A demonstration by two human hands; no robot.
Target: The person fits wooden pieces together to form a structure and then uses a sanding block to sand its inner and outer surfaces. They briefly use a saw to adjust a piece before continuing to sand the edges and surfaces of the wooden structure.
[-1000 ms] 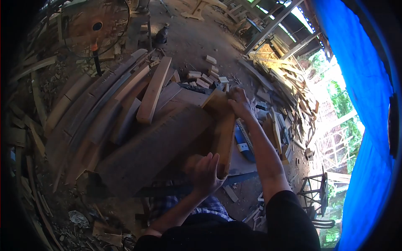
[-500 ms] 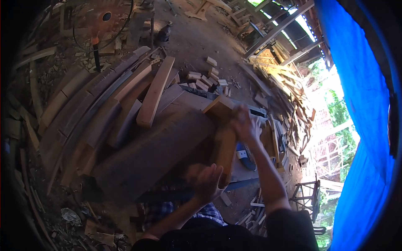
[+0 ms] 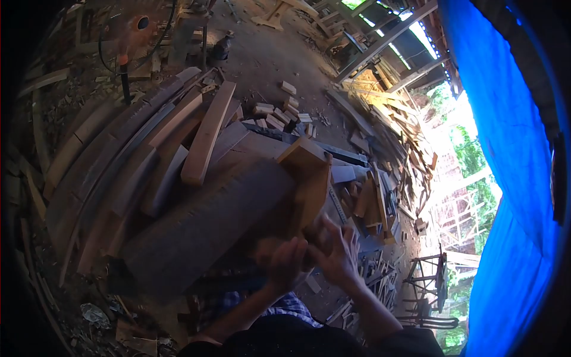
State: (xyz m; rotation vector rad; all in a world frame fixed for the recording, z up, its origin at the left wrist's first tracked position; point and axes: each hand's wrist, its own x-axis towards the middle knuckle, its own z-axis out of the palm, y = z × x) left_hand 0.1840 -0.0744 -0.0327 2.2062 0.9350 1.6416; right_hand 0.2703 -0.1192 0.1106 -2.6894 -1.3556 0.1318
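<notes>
A wooden board point(image 3: 315, 196) stands on edge, running away from my body, with its far end against a short wood block point(image 3: 303, 152). My left hand point(image 3: 286, 260) is at the board's near end, fingers curled against its left side. Close beside it, my right hand point(image 3: 340, 253) is closed about the same end from the right, its fingers somewhat blurred. The board's near tip is hidden between the hands. To the left lies a broad dark timber point(image 3: 208, 220). Just right of the board runs a narrow strip with marks point(image 3: 338, 205).
Long curved timbers point(image 3: 119, 143) are stacked on the left, with a paler beam point(image 3: 208, 134) on top. Small wood blocks point(image 3: 276, 116) lie on the ground ahead. Scrap wood point(image 3: 410, 160) is heaped at the right, before a blue tarp point(image 3: 505, 119).
My right hand has come back along the board from its far end to the near end, beside my left hand. The left hand has stayed near the same end. The view has shifted slightly.
</notes>
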